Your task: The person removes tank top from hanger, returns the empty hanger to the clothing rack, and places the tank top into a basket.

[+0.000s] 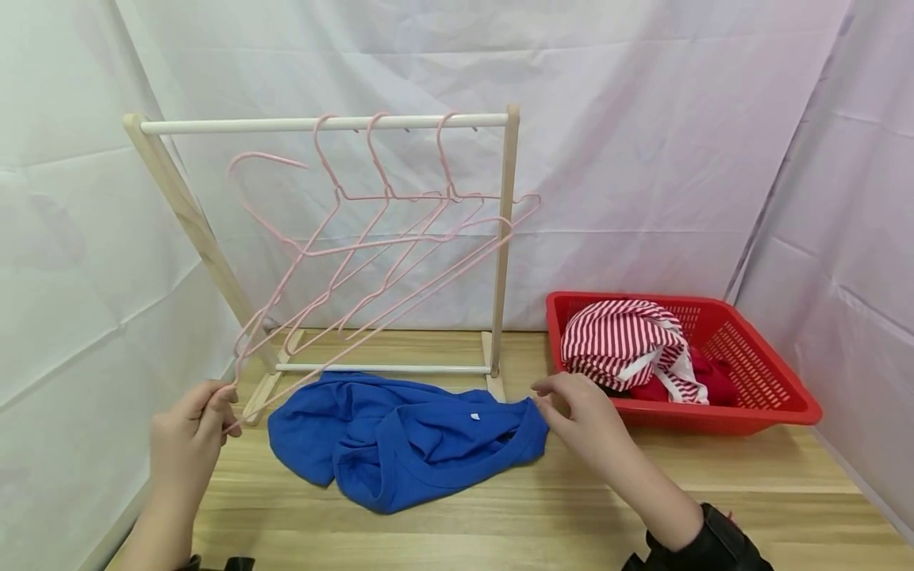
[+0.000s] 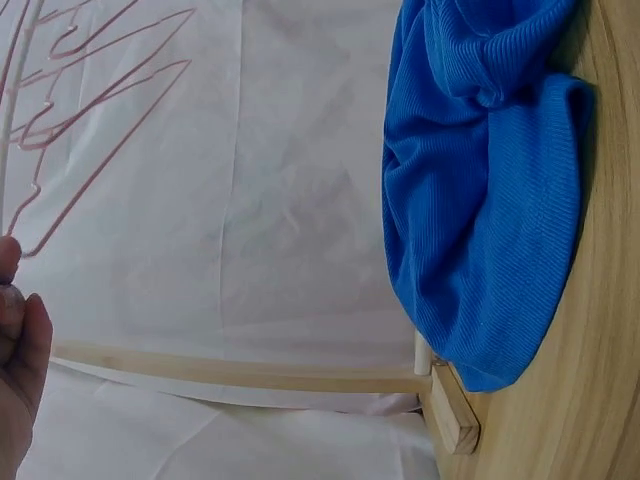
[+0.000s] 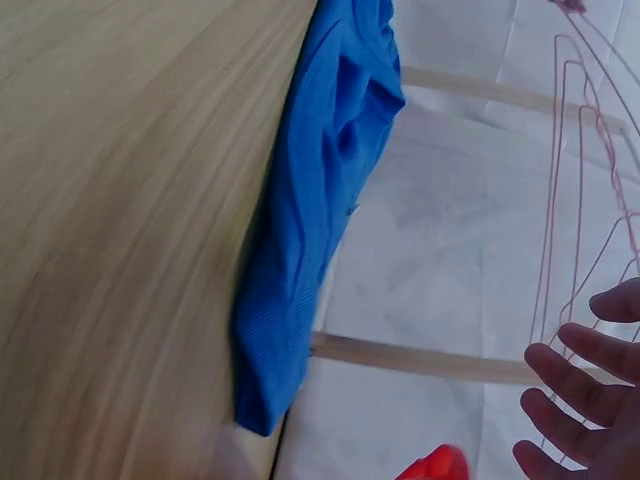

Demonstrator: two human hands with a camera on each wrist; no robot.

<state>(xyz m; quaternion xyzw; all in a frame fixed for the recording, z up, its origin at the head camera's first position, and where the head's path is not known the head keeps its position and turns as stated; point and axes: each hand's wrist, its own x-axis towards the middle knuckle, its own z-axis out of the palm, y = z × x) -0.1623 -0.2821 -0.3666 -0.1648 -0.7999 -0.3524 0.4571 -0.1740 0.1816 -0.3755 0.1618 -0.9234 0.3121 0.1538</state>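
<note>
My left hand (image 1: 194, 424) pinches one end of a pink clothes hanger (image 1: 305, 253), raised in front of the rack with its hook to the upper left. In the left wrist view, only the fingers (image 2: 25, 330) show at the left edge. A crumpled blue ribbed garment (image 1: 435, 444) with a small white tag lies on the table below the hanger. Beside its right end, my right hand (image 1: 581, 412) hovers. The right wrist view shows its fingers (image 3: 575, 385) spread apart, clear of the blue garment (image 3: 310, 230) and holding nothing.
A wooden rack with a white rail (image 1: 236, 125) stands at the back, with several pink hangers (image 1: 378, 162) on it. To the right sits a red plastic basket (image 1: 771, 381) holding a red-and-white striped garment (image 1: 621, 337) and dark red cloth (image 1: 714, 381). White curtains surround the table.
</note>
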